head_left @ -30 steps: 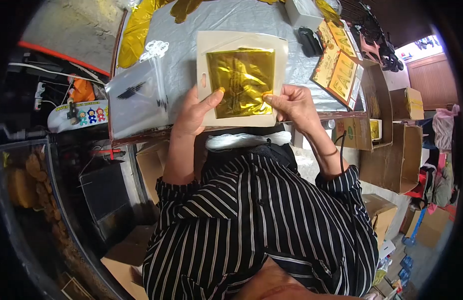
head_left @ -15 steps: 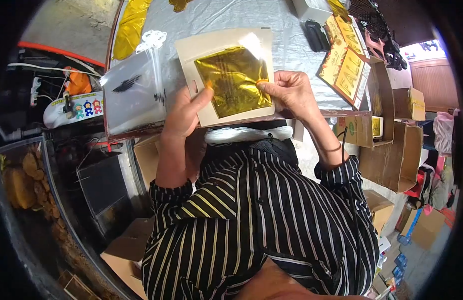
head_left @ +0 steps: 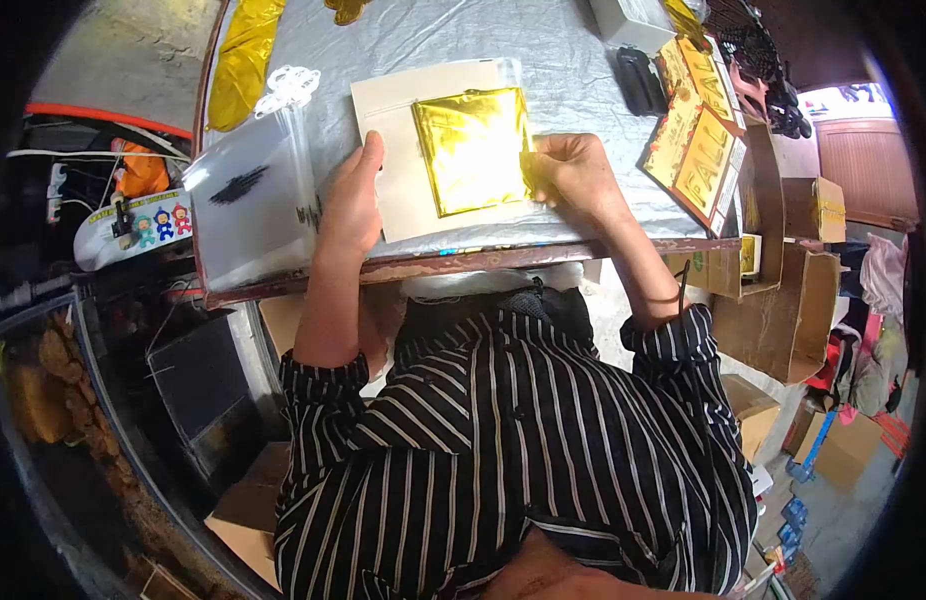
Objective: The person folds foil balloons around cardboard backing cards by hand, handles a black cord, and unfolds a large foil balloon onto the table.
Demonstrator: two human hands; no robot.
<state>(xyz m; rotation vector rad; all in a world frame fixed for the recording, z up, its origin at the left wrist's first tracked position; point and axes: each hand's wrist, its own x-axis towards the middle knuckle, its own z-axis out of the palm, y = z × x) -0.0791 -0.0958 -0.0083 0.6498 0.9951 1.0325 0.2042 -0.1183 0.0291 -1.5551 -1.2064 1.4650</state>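
Gripping the left edge of the beige card (head_left: 396, 165) with the left hand (head_left: 351, 208), thumb on top, fingertips out of sight behind. Pinching the right edge of the gold foil packet (head_left: 471, 150) between thumb and forefinger of the right hand (head_left: 583, 178), over the right part of the card, above the near side of the worktop (head_left: 433, 264). Hard to tell, through the glare, whether loose or stuck down. Left of the card, clear plastic bags (head_left: 248, 225) and a white looped cord (head_left: 288, 88); to its right, a black case (head_left: 640, 80) and, farther over, printed FALL boards (head_left: 696, 160). Liable to skew the packet on the card, from a tug at the right edge alone. Liable also to crease or tear the thin foil, from too tight a pinch, or to bend the card, from gripping just one side.
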